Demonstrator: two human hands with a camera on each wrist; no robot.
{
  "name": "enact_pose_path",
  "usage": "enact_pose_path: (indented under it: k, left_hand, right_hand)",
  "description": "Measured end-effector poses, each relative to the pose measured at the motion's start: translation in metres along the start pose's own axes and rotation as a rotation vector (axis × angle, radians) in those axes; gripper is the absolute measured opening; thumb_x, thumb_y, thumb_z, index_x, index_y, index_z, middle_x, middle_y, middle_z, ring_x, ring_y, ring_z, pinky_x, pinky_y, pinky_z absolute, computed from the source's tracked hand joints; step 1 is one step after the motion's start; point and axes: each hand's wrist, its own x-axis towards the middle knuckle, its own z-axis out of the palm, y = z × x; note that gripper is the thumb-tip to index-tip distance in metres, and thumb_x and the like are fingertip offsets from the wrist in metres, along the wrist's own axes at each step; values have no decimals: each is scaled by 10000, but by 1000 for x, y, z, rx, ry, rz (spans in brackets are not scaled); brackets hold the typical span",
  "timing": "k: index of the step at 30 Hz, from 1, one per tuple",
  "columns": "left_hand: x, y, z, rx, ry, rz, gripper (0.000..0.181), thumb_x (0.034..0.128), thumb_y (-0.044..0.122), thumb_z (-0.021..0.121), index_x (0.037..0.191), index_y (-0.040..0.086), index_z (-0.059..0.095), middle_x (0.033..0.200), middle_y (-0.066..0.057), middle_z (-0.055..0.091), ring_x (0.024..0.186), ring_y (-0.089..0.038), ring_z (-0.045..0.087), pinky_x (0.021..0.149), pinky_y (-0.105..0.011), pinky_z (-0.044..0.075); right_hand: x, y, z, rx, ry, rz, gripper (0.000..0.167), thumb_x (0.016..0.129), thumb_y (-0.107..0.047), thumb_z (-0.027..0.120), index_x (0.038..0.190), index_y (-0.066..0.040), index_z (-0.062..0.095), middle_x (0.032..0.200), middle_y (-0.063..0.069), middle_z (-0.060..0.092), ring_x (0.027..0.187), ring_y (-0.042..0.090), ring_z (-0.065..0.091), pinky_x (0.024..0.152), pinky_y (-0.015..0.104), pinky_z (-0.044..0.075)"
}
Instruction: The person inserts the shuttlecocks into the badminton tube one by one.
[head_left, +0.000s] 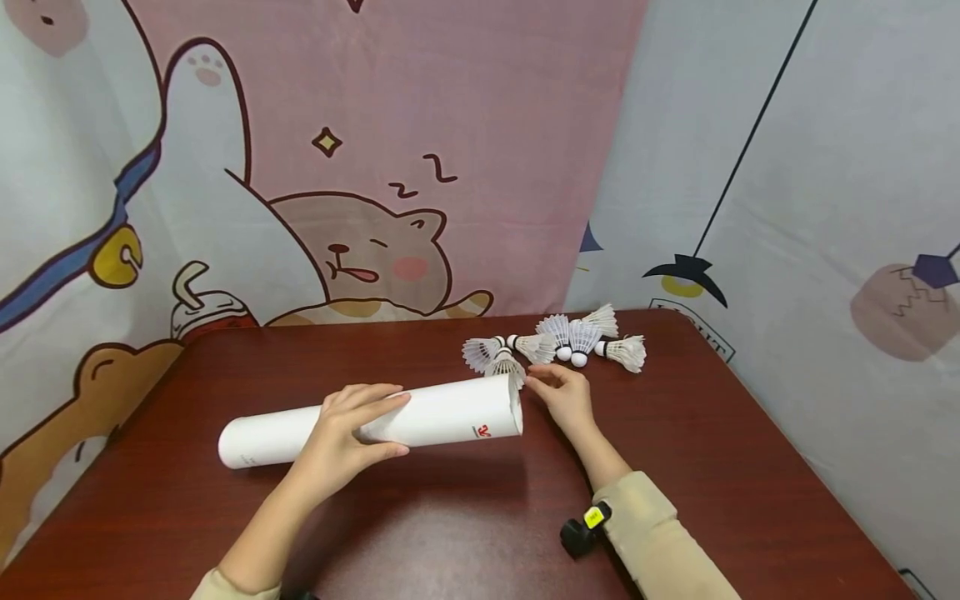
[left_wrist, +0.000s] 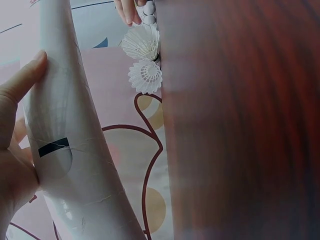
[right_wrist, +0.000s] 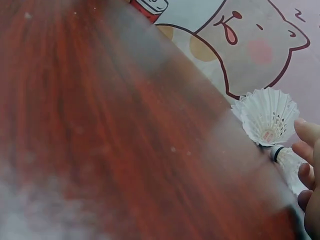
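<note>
A long white tube (head_left: pixel 442 414) is gripped around its middle by the left hand (head_left: pixel 337 437), fingers over the top and thumb below. Its open end faces right and its closed end slants down to the left. Just right of that opening is the right hand (head_left: pixel 566 404), thumb and index finger close together beside a shuttlecock (head_left: pixel 506 365) partly behind the tube; whether they touch it I cannot tell. In the left wrist view the thumb and palm lie against the tube (left_wrist: pixel 75 125). The right wrist view has the fingers (right_wrist: pixel 307 132) near a shuttlecock (right_wrist: pixel 267 117).
Several more shuttlecocks lie toward the back right of the dark red table (head_left: pixel 720 467), among them a feathered one (head_left: pixel 624 353) and a plastic one (head_left: pixel 583 340). A printed cloth (head_left: pixel 525 167) hangs behind the table. A black device with a yellow label (head_left: pixel 585 529) is at the right sleeve.
</note>
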Motion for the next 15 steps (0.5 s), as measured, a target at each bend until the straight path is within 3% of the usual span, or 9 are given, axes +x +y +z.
enact_pose_path:
  k: [7,15]
  left_hand:
    - [0,1,0,-1,-14,-19,640,635,229,890,1234,164,674,1254,28,604,1130,-160,503,923,-457,262]
    - [0,2,1,0,-5,5,637,636,232,887,1232,161,674,1237,-18,616,1121,-181,509,905,-468,266]
  right_hand:
    - [4,7,4,-64,-27,12,190,774,-72,802,947,-13,751,842,97,722,693,128,641,609,199,463]
    - [8,8,4,-164,-39,-2,164,777,-117,808,915,-41,762,824,60,726,711,159,661,635,264,486]
